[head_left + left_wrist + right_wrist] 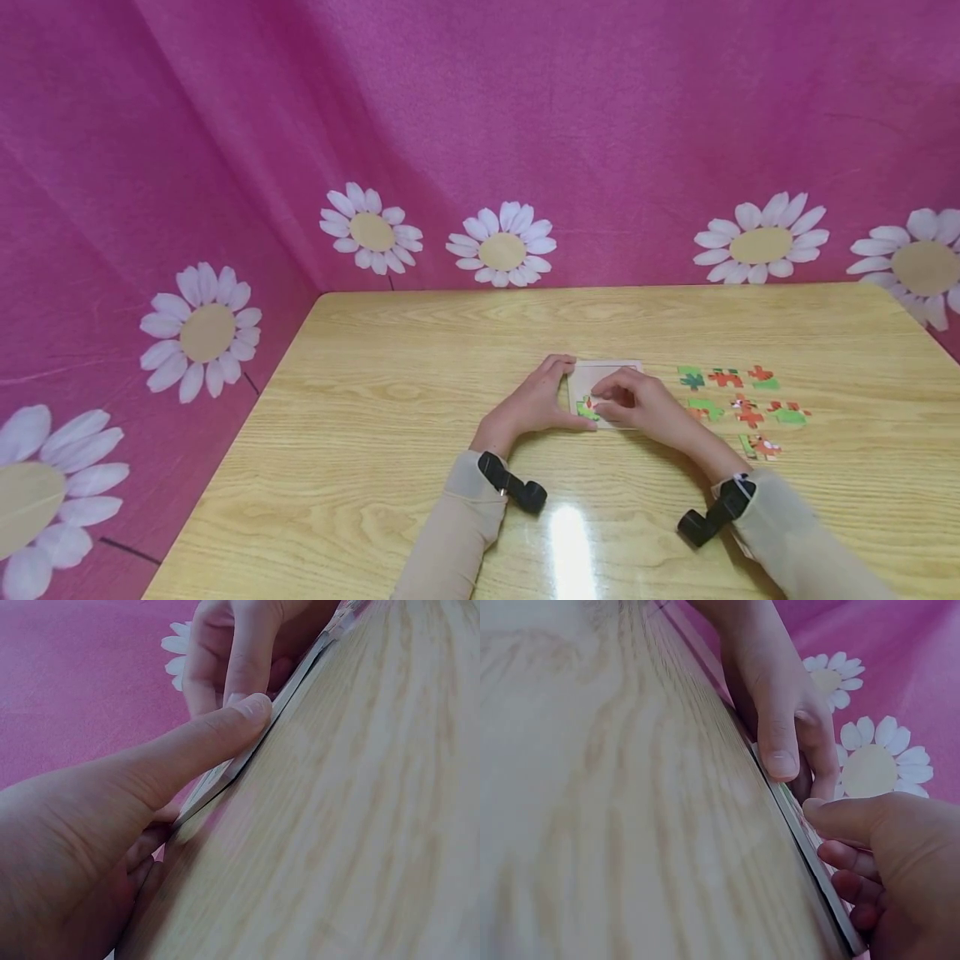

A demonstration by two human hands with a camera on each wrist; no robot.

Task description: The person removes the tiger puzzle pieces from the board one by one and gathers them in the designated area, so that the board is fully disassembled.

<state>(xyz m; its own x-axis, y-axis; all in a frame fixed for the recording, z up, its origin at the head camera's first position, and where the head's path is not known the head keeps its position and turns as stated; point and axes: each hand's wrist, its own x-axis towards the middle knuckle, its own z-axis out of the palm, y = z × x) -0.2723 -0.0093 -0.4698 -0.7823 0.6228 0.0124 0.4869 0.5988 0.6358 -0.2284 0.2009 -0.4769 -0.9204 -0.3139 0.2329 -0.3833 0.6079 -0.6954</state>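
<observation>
A small, pale square puzzle tray (587, 375) lies on the table, with green and red jigsaw pieces (585, 410) in its near left corner. My left hand (531, 403) grips the tray's left side, fingers at the far corner and thumb at the near one. In the left wrist view that thumb (202, 742) lies across the tray's corner. My right hand (651, 408) is over the tray, its thumb and fingertips pinched at a jigsaw piece beside the placed ones; the fingers mostly hide it. The right thumb (847, 817) shows close to the tray's edge in the right wrist view.
Several loose jigsaw pieces (746, 412) in red, green and white lie in rough rows right of the tray, near the right forearm. The wooden table (360, 433) ends at a pink curtain (622, 125) with white flowers behind and to the left.
</observation>
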